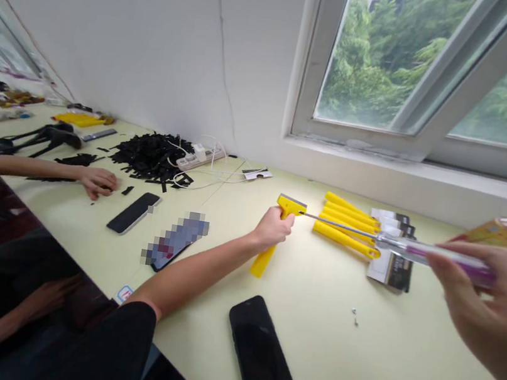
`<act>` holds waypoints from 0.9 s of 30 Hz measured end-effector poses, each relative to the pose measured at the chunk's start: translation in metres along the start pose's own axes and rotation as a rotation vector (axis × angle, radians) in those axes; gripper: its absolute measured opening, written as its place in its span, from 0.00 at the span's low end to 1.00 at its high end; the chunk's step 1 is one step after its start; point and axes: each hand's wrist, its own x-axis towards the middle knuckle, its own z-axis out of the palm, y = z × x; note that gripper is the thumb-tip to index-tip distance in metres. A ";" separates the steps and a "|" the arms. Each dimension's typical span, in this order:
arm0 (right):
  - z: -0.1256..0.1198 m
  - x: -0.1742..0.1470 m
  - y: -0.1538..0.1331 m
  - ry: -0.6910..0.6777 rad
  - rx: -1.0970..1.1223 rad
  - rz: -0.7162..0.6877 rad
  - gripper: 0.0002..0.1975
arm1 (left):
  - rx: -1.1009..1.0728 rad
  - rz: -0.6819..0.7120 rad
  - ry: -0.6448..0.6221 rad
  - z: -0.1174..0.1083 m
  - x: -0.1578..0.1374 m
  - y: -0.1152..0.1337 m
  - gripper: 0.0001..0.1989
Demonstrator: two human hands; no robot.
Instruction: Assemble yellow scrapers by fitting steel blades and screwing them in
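Observation:
My left hand [271, 227] is closed around a yellow scraper [263, 262], its wide head upward and its handle slanting down to the table. In my right hand [494, 302] is a screwdriver [434, 255] with a clear and purple handle, held level. Its long metal shaft reaches left, and the tip meets the scraper's head near the neck. Beyond the shaft lie several yellow handles [348, 220] side by side, next to a stack of black and white packets [390, 261]. Two small screws [354, 317] rest on the table nearer to me.
A large black phone [263, 360] lies in front of me, with two more phones [134, 213] to the left. Farther left are a heap of black strips [154, 156], a white power strip [201, 158] and a co-worker's hand [97, 182]. A window [392, 58] stands behind.

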 end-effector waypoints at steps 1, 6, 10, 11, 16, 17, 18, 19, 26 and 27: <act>-0.001 0.001 -0.004 -0.006 -0.086 0.055 0.11 | -0.003 0.003 -0.002 -0.001 0.000 0.001 0.11; -0.001 0.006 -0.014 -0.031 -0.005 -0.037 0.17 | -0.019 0.006 -0.016 -0.003 -0.001 0.005 0.12; -0.002 0.005 -0.016 -0.047 0.015 -0.011 0.16 | -0.008 0.010 -0.028 -0.004 -0.002 0.005 0.12; -0.002 0.005 -0.017 -0.078 0.064 -0.055 0.17 | -0.005 0.010 -0.033 -0.004 -0.002 0.005 0.12; -0.002 0.003 -0.019 -0.028 0.009 -0.037 0.13 | 0.000 0.025 -0.045 -0.006 0.000 0.003 0.13; 0.000 0.002 -0.019 -0.053 0.052 -0.060 0.14 | -0.001 0.029 -0.047 -0.007 0.001 0.002 0.13; 0.001 0.002 -0.019 -0.082 0.116 -0.096 0.16 | -0.001 0.032 -0.050 -0.007 0.001 0.002 0.13; 0.003 0.001 -0.019 -0.092 0.167 -0.122 0.18 | -0.001 0.034 -0.055 -0.008 0.002 0.001 0.13; 0.007 0.000 -0.016 -0.132 0.196 0.003 0.18 | 0.020 0.033 -0.060 -0.010 0.005 -0.001 0.13; 0.006 0.000 -0.015 -0.173 0.226 -0.005 0.18 | 0.022 0.029 -0.065 -0.011 0.006 -0.001 0.13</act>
